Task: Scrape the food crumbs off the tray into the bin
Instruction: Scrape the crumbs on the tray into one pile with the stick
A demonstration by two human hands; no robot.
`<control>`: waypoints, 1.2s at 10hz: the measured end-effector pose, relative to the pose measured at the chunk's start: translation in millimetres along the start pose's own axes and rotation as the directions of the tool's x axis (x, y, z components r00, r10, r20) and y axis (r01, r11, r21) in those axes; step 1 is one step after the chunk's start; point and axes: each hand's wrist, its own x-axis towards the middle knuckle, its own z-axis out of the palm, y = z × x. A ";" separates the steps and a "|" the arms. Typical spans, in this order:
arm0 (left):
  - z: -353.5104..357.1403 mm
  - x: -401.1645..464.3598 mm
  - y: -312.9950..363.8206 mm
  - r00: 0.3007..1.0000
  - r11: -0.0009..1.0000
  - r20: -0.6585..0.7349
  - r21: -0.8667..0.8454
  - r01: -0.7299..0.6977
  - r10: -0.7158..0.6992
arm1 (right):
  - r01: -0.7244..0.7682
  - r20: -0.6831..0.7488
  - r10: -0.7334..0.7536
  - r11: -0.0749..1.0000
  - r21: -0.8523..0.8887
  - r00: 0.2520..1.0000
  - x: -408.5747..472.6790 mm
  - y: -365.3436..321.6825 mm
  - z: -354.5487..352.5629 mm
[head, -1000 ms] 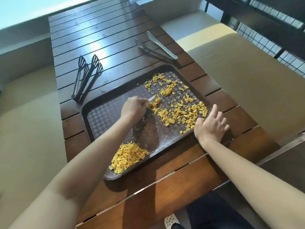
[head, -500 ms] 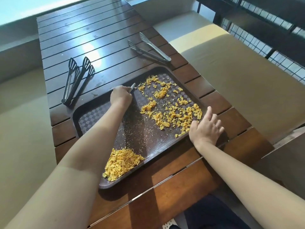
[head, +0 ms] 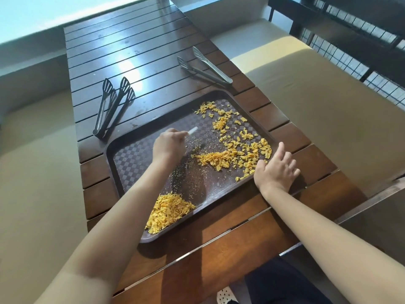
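Observation:
A dark brown checkered tray (head: 133,159) lies on the slatted wooden table (head: 131,53). Yellow-orange crumbs are heaped in its near corner (head: 168,210), and more loose crumbs (head: 238,148) spread over its right half. My left hand (head: 168,145) hovers over the tray's middle and grips a small white scraper (head: 193,130), whose tip sticks out past the fingers. My right hand (head: 277,166) rests on the tray's right rim with the fingers spread. No bin is in view.
Two black tongs (head: 114,104) lie on the table left of the tray. Metal tongs (head: 206,65) lie beyond its far right corner. Cushioned benches (head: 324,102) flank the table on both sides.
My left hand drew the scraper back from the tray's far left edge to its middle, and a ridge of crumbs now lies gathered near my right hand. The right hand stayed on the rim.

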 end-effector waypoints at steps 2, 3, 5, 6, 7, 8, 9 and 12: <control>0.5 1.5 -3.9 0.978 0.980 0.067 0.028 0.197 -0.199 | 0.010 0.008 -0.010 1.000 0.005 1.000 0.2 1.0 -0.6; -0.1 -11.7 2.8 0.988 0.995 0.111 0.014 0.102 -0.103 | 0.012 0.005 -0.012 1.000 0.009 1.000 0.7 1.3 0.3; -1.1 -44.9 5.2 0.970 0.990 0.199 0.000 -0.139 0.137 | 0.012 0.006 -0.013 1.000 0.006 1.000 1.0 2.7 1.0; -5.7 -24.3 -15.0 0.994 0.994 0.000 0.012 0.106 -0.106 | 0.012 0.004 -0.012 1.000 0.005 1.000 1.2 2.8 1.1; -6.8 -14.4 -23.4 0.974 0.972 -0.030 0.060 0.228 -0.226 | 0.015 0.002 -0.015 1.000 0.003 1.000 1.2 2.3 1.5; 1.5 -25.3 -3.0 0.990 0.992 0.089 0.073 0.106 -0.113 | 0.016 -0.001 -0.016 1.000 0.010 1.000 1.0 2.0 0.9; 7.6 -45.0 14.0 0.984 0.994 0.163 0.068 -0.088 0.076 | 0.013 -0.004 -0.013 1.000 0.015 1.000 1.0 2.3 0.6; 8.0 -25.9 23.7 0.977 0.985 0.158 0.068 -0.156 0.143 | 0.015 -0.009 -0.015 1.000 0.009 1.000 0.0 1.2 -0.2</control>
